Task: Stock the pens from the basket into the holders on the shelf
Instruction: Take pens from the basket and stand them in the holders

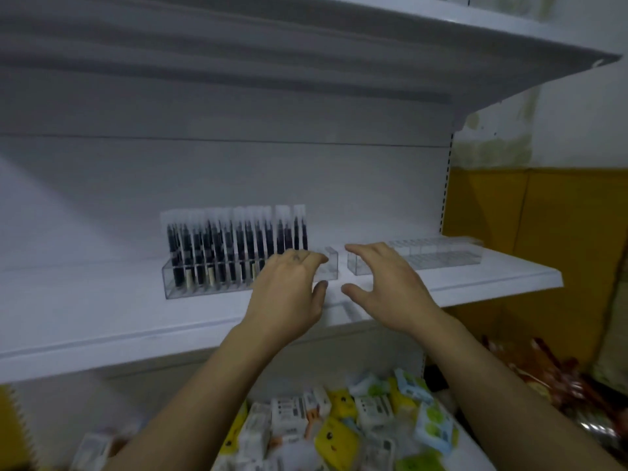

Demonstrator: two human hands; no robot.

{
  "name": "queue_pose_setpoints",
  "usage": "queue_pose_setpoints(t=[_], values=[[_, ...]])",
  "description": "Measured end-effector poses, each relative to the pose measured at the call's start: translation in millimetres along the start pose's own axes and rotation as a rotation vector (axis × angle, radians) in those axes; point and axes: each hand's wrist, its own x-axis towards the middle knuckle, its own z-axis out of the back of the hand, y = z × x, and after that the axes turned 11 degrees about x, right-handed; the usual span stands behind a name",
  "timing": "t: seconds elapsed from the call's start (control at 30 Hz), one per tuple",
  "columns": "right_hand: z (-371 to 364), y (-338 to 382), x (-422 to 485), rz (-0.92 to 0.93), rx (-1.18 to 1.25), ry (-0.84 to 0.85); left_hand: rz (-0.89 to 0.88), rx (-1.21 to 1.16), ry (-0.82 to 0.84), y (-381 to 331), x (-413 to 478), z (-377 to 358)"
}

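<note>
Roughly speaking, the white shelf (102,300) fills the view from nine to three o'clock, with an upper shelf (407,45) overhanging at twelve. At six o'clock sits the basket (475,450), heaped with small yellow, white and blue packets (333,433); I cannot make out any pens among them.

On the shelf stand two clear holders, end to end with a small gap between them. The left holder (210,280), at nine o'clock of the hands, is nearly full: dark pens (231,239) stand upright with pale caps up, one to a slot, so each shows its face. Only its slots at the three o'clock end look bare. The right holder (424,256), at two o'clock, looks empty.

Both hands reach in over that gap. The left hand (289,294) hangs over the bare end of the left holder, knuckles up and its fingers bent down out of sight; whether they grip the holder I cannot tell. It shows no pen. The right hand (384,283) is spread wide, fingers (360,249) straight toward the near end of the right holder and holding nothing.

Judging by the pose, the hands are set to square up or close the two holders, not to stock.
</note>
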Motion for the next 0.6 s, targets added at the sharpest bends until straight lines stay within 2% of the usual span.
queue_pose_setpoints(t=[0.2, 0.6], values=[[-8.2, -7.2, -62.9, -0.086, -0.068, -0.022, -0.033, -0.089, 0.081, -27.6, -54.9, -20.2], [-104.2, -77.3, -204.4, -0.415, 0.005, 0.272, 0.037, -0.183, 0.51, -73.2, -185.9, -117.8]])
